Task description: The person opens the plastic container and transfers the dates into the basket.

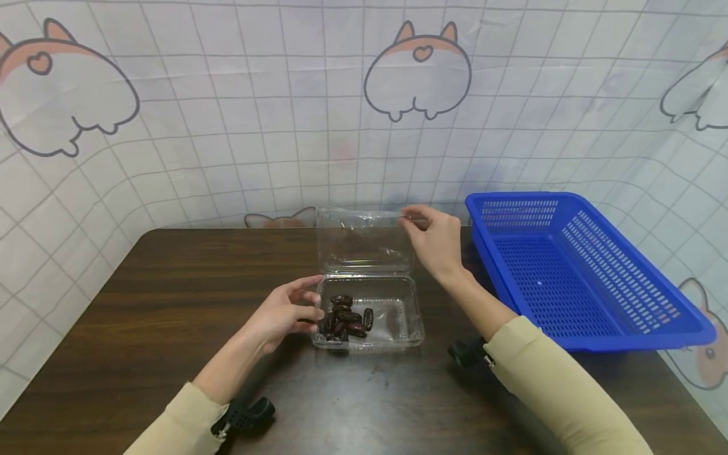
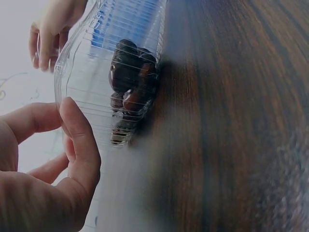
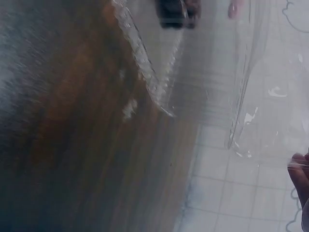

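A clear plastic clamshell box (image 1: 392, 316) lies on the table with its hinged lid (image 1: 364, 240) raised at the back. Several dark brown dates (image 1: 348, 319) are heaped in the left half of its base; in the left wrist view the dates (image 2: 128, 72) show through the ribbed side wall. At the left side, my left hand (image 1: 287, 313) pinches the box's rim (image 2: 60, 82) between thumb and fingers. My right hand (image 1: 438, 240) pinches the upper right corner of the lid, and only its fingertips (image 3: 300, 164) appear at the edge of the right wrist view.
To the right stands a large blue plastic basket (image 1: 495, 265) with perforated walls, close beside my right forearm. Behind the dark wooden table (image 1: 188, 297) hangs a white grid-patterned cloth (image 1: 256, 126) with cartoon animals. Each wrist wears a black device (image 1: 250, 414).
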### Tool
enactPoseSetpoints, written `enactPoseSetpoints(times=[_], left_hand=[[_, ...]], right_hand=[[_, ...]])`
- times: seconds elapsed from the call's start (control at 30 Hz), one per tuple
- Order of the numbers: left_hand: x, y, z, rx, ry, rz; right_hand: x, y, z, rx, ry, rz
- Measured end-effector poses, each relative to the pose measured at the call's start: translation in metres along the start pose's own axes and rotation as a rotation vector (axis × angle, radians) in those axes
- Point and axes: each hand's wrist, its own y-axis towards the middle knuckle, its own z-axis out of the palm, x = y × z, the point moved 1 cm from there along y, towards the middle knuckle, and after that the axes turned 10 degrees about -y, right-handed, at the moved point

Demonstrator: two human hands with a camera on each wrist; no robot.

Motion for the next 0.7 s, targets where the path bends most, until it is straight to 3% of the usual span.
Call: enactPoseSetpoints(times=[0.43, 0.7], left_hand=[[0.000, -0.001, -0.001, 0.013, -0.023, 0.001], [0.000, -0.003, -0.003, 0.028, -0.032, -0.001]], right_hand=[[-0.011, 0.014, 0.025, 0.056, -0.082, 0.093], [-0.019, 0.009, 0.033, 0.172, -0.121, 0.134]])
